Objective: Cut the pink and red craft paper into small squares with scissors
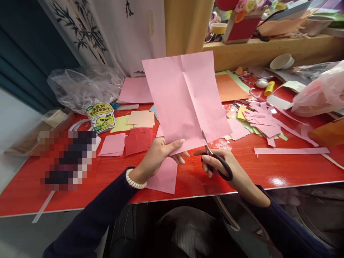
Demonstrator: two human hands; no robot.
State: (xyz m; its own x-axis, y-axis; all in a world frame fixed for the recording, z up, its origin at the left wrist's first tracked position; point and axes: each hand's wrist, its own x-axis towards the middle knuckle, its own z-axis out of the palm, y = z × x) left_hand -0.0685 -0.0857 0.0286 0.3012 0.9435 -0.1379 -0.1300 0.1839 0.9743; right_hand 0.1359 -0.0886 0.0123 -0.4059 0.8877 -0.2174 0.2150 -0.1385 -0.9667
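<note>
My left hand (158,154) pinches the lower edge of a large pink paper sheet (185,98) and holds it upright above the red table (268,168). The sheet has a crease down its middle. My right hand (223,167) grips black-handled scissors (215,157), whose blades meet the sheet's bottom edge just right of the crease. Another pink piece (163,177) lies flat on the table under my left hand.
Pink and red squares (126,142), yellow and peach pieces (134,120), and a heap of pink strips and scraps (263,122) litter the table. A long pink strip (291,151) lies right. Plastic bags (80,86), a juice pouch (101,116) and an orange sheet (231,87) sit farther back.
</note>
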